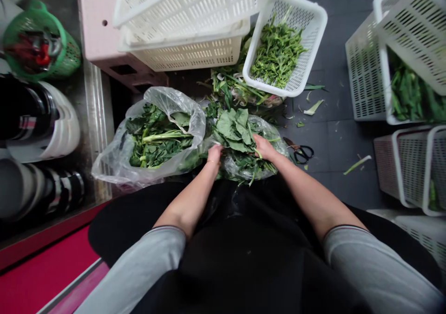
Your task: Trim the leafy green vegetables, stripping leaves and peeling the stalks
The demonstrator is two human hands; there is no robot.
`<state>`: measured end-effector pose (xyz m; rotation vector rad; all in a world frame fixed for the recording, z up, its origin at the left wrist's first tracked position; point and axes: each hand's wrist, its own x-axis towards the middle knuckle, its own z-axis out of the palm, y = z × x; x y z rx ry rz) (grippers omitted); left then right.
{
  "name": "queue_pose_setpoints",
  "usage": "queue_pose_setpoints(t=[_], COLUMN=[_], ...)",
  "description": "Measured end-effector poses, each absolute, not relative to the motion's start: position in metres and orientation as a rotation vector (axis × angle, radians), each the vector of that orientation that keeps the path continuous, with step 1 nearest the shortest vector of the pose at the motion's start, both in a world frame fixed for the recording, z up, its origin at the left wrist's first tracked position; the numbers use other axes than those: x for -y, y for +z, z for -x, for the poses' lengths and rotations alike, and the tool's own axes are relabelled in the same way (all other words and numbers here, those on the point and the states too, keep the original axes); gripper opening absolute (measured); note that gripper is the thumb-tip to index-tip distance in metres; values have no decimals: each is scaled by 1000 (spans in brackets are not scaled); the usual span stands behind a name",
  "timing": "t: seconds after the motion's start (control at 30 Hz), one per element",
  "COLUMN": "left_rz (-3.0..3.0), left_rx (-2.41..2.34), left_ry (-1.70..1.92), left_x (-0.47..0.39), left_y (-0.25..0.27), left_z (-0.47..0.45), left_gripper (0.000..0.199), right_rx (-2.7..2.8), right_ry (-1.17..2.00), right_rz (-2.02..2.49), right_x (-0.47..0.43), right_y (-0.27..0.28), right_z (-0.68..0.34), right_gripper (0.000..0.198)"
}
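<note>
Both my hands reach down into a clear plastic bag of leafy greens on the dark floor in front of my knees. My left hand rests on the bag's left side, fingers curled into the leaves. My right hand is closed around a bunch of green stems at the right side of that bag. A second clear bag full of greens lies just to the left, its mouth open.
A small white basket of trimmed greens stands beyond the bags, with stacked white crates to its left. Black scissors lie on the floor to the right. More white crates line the right side. A green basket sits far left.
</note>
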<state>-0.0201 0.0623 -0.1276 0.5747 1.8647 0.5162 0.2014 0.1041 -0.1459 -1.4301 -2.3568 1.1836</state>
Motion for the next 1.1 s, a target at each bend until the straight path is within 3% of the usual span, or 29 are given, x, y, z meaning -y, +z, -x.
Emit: queue_pose_setpoints(t=[0.17, 0.27, 0.43, 0.57, 0.73, 0.93, 1.1], left_rz=[-202, -63, -184, -379, -380, -315, -442], left_rx=[-1604, -1327, -1242, -1130, -1121, -1156, -1209], left_ry=[892, 947, 920, 929, 998, 921, 1030], left_x=[-29, -20, -19, -15, -15, -32, -47], left_y=[-75, -39, -13, 12, 42, 27, 18], left_z=[57, 67, 51, 44, 61, 62, 66], left_gripper=[16, 16, 42, 60, 61, 71, 72], right_rx=[2500, 2746, 3069, 3088, 2946, 2807, 2768], right_ry=[918, 717, 931, 1093, 1007, 1020, 1316], right_rz=[1640, 1456, 873, 1204, 1535, 1610, 1564], right_x=[-99, -52, 5, -33, -75, -64, -72], right_y=[-118, -102, -108, -116, -109, -114, -129], right_z=[-174, -140, -103, -83, -51, -50, -45], right_gripper=[50, 47, 27, 20, 29, 37, 36])
